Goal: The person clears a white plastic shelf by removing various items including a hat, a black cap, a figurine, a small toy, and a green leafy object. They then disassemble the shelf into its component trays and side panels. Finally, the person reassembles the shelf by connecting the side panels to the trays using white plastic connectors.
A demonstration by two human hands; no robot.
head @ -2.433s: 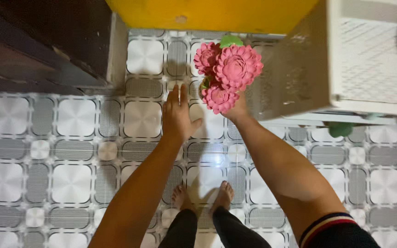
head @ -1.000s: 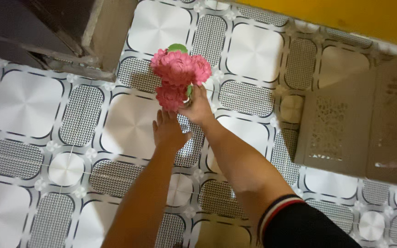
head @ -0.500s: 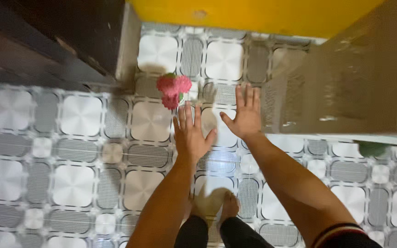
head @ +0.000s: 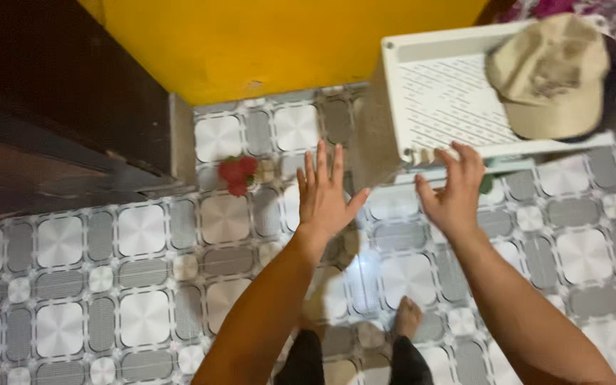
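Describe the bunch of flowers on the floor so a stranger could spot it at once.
Start at the yellow wall and drop to the grey-and-white patterned tile floor beside the dark wooden cabinet. The small bunch of pink-red flowers sits there, left of the open left hand, the only red thing on the tiles.

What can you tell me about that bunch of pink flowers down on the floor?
The bunch of pink flowers is a small cluster of round, reddish-pink blooms, blurred here, so the petals and material are hard to make out. It rests on the patterned grey and white tiled floor, close to the corner of the dark cabinet and below the yellow wall. Neither hand touches it: the left hand is spread open in the air to its right, and the right hand is farther off.
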